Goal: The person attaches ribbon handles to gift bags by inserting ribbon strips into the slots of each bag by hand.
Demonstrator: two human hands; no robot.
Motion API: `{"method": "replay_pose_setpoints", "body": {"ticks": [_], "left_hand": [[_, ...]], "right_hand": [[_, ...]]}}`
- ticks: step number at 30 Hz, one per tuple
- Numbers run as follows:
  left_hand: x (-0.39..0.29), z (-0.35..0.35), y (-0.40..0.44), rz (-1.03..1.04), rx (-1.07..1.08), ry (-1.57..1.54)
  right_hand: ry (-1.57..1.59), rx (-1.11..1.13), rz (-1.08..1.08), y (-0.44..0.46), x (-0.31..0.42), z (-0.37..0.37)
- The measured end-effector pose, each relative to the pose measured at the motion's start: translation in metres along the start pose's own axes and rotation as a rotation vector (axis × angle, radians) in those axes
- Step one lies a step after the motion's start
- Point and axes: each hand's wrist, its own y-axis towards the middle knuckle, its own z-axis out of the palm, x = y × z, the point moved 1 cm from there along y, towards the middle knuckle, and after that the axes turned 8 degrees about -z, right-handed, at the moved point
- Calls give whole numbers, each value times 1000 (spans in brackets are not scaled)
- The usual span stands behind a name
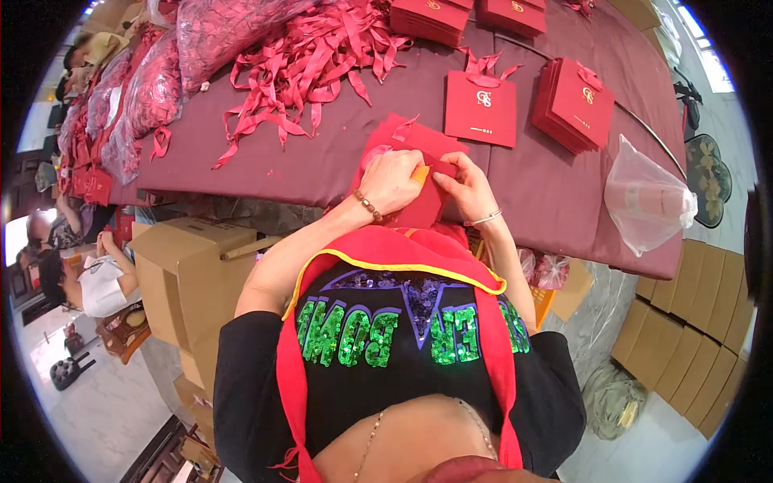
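Observation:
A red paper bag [420,212] lies at the table's near edge, close to my body, with more red card [403,133] showing just beyond it. My left hand [391,179], with a beaded bracelet at the wrist, is closed at the bag's upper part. By its thumb is a small yellow-orange piece [420,173] that I cannot make out. My right hand [470,190], wearing a silver bangle, pinches the bag's upper right edge. A pink ribbon [406,129] shows just past my hands. Some of my fingertips are hidden.
A heap of red ribbons [314,60] lies ahead left, beside plastic-wrapped bundles [149,101]. A finished-looking gift bag [481,113], a bag stack [570,105] and a clear plastic bag [648,197] are to the right. Cardboard boxes [193,266] stand left; other people sit beyond.

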Motion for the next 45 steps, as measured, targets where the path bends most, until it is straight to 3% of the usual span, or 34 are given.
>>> {"method": "replay_pose_setpoints", "body": {"ticks": [8, 10, 14, 16, 20, 22, 23, 25, 27, 30, 32, 34, 37, 39, 41, 43, 45], "left_hand": [[-6, -5, 4, -34, 24, 54], [-6, -4, -3, 95, -123, 109], [-10, -12, -8, 182, -202, 53], [-12, -19, -7, 303, -362, 260], [-6, -29, 1, 416, -383, 324], [1, -31, 5, 357, -170, 235], [4, -37, 9, 359, -177, 235], [8, -47, 20, 146, 213, 226], [0, -54, 31, 114, 254, 315], [-2, -58, 48, 11, 525, 256], [1, -54, 49, 38, 504, 158], [4, -50, 48, 62, 486, 62], [8, -45, 46, -65, 436, -74], [11, -42, 46, 33, 322, -216], [28, -42, 59, -66, 317, -498], [28, -43, 60, -41, 272, -426], [40, -38, 67, 63, 241, -290]], "right_hand": [[-20, 9, -45, 4, -5, 2], [-128, -19, -100, 3, 0, 3], [-202, 17, -101, 3, -2, -1], [-158, 3, -91, 2, 5, 3], [-227, 22, -117, 0, 9, 6], [-315, 8, -184, -2, 9, 10], [-380, 14, -245, -4, 13, 12], [-403, 16, -289, -4, 12, 18], [-442, 29, -333, -3, 21, 22], [-487, 38, -408, -4, 22, 25], [-495, 40, -442, -3, 24, 24], [-373, 4, -287, -4, 25, 24], [-366, 12, -231, -4, 21, 21], [-318, 12, -238, -5, 20, 22], [-275, 14, -243, -6, 22, 20], [-396, 54, -132, -4, 27, 19], [-394, 57, -160, -3, 24, 20]]}}
